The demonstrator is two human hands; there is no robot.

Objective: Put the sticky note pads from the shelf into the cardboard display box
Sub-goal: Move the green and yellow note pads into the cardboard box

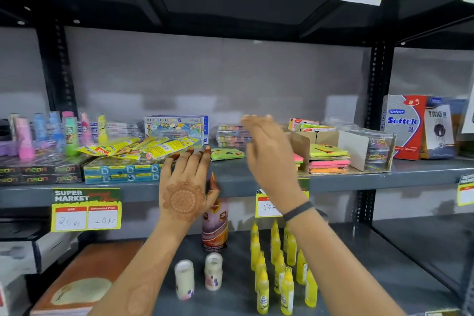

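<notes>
The left hand (186, 182) rested flat on the shelf (359, 177) edge, fingers spread, holding nothing. The right hand (266, 151) hung blurred above the shelf, fingers open and empty. One green sticky note pad (227, 154) lay on the shelf between the hands. Right of it, the cardboard display box (352, 147) held stacked pads (329, 159).
</notes>
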